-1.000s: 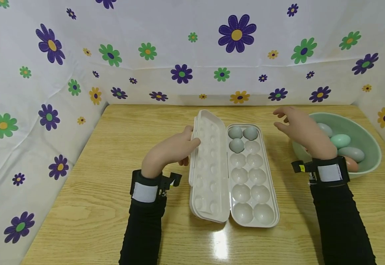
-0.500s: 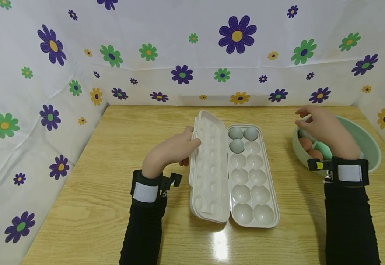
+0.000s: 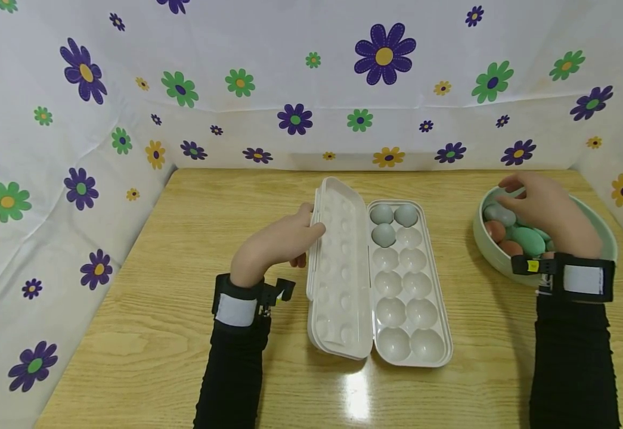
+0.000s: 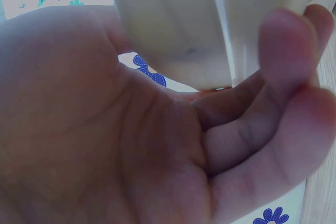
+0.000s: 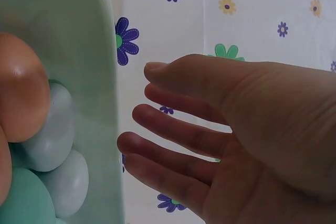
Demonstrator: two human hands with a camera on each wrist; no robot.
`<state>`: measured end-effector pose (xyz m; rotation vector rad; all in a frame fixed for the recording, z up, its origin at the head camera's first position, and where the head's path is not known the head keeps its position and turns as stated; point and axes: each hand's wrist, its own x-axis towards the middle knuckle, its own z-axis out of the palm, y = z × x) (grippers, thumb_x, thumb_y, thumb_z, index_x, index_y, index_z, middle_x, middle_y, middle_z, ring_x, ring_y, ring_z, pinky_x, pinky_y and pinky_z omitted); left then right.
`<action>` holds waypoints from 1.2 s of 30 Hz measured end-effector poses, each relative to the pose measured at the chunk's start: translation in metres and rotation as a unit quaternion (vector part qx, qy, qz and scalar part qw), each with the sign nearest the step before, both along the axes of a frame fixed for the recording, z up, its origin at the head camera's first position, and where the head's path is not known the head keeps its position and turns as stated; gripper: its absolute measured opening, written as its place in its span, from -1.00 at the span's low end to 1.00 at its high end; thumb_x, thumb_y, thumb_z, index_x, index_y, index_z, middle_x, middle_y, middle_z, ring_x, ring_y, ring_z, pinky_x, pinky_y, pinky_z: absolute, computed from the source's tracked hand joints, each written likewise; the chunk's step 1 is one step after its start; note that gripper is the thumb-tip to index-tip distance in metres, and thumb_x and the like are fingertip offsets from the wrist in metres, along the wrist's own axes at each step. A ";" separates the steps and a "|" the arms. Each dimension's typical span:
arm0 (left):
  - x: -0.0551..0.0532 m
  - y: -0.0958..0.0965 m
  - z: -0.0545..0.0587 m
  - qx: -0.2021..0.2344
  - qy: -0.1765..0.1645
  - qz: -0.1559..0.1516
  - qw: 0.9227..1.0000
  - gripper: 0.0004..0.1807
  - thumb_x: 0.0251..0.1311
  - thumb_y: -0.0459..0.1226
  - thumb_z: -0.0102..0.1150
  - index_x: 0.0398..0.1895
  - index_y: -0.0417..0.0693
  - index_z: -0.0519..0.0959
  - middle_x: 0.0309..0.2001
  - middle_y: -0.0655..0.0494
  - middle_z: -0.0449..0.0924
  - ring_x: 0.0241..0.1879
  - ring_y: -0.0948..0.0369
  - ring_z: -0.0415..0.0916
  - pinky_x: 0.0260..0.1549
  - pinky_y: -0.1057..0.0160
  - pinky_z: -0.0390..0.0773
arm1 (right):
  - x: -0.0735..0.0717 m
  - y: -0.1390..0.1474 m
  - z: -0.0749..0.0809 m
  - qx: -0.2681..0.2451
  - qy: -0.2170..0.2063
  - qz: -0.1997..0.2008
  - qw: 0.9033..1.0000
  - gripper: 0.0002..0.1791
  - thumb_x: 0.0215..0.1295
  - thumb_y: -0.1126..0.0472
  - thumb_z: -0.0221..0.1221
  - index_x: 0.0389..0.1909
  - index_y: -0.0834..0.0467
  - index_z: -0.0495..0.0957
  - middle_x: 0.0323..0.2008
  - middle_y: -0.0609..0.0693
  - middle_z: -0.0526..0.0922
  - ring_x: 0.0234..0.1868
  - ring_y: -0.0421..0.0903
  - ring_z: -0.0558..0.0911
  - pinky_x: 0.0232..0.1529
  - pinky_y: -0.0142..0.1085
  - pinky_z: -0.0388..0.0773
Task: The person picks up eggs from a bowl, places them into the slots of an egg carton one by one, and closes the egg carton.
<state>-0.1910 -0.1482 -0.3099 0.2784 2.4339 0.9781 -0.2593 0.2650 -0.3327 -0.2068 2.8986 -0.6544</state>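
Observation:
A white plastic egg carton (image 3: 417, 271) stands open, three grey-blue eggs (image 3: 383, 235) in cups at its far end. My left hand (image 3: 276, 241) holds the raised lid (image 3: 338, 280) by its left edge, thumb over the edge and fingers behind. In the left wrist view the lid (image 4: 178, 30) lies between thumb and curled fingers. My right hand (image 3: 552, 214) is over the pale green bowl (image 3: 484, 241) with nothing in its grasp. Its fingers (image 5: 178, 129) are spread and slightly bent. In the bowl lie green eggs (image 3: 528, 242), brown eggs (image 3: 495, 230) and grey-blue eggs (image 3: 499, 214), partly hidden by the hand.
Carton and bowl share a light wooden table (image 3: 182, 333), the bowl at the far right. A white cloth (image 3: 311, 83) with flower prints rises behind the table and along both sides.
My right hand has moved right, from beside the carton to over the bowl, uncovering eggs at the bowl's left side. The left hand and the lid have stayed in place.

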 end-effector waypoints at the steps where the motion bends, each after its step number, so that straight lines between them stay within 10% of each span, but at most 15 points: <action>1: 0.000 0.000 0.000 0.000 0.000 0.000 1.000 -0.45 0.35 -0.13 -0.36 0.32 -0.22 0.00 -0.52 -0.07 0.44 -0.64 0.10 0.40 -0.62 0.27 0.43 | 0.000 0.001 0.000 -0.001 -0.003 0.001 1.000 -0.40 0.38 -0.08 -0.05 0.19 0.32 0.31 0.10 0.39 0.41 0.07 0.32 0.40 0.03 0.21 0.33; 36: 0.000 0.000 0.000 -0.005 -0.001 0.003 1.000 -0.50 0.34 -0.11 -0.36 0.26 -0.20 0.05 -0.56 -0.02 0.40 -0.66 0.12 0.37 -0.61 0.28 0.40 | -0.002 0.034 -0.021 0.018 -0.085 0.005 0.996 -0.39 0.35 0.00 0.04 0.16 0.43 0.29 0.07 0.50 0.39 0.02 0.35 0.42 -0.03 0.19 0.36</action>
